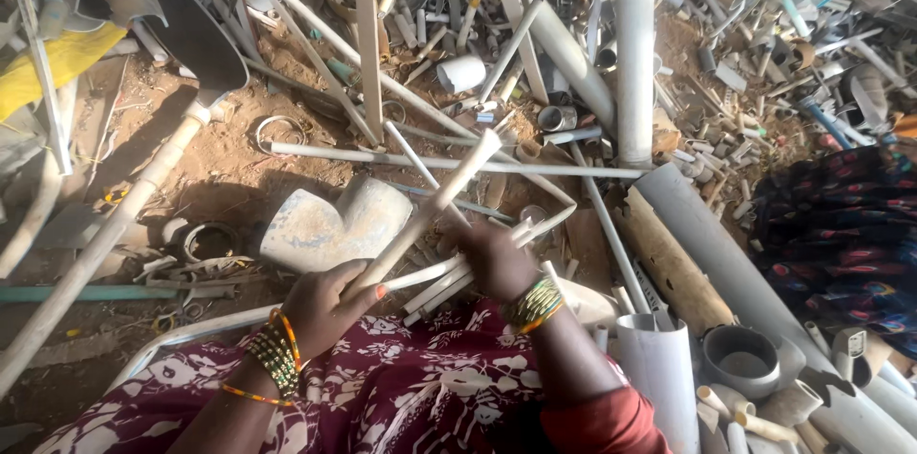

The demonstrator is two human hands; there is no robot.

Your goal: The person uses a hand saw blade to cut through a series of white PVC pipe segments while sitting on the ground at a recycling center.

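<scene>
A heap of scrap pipes (573, 53) spreads beyond your hands, mostly unsorted. A big dusty elbow fitting (330, 225) lies just above your left hand (325, 306), which is closed around one thin pipe (435, 206). Your right hand (497, 258) grips a small gathered bundle of thin pipes (435, 284) between both hands.

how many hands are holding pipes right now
2. The left hand grips one thin off-white plastic pipe angled up and away; the right hand clutches a bundle of similar short pipes just above the lap. No other hands show.
</scene>
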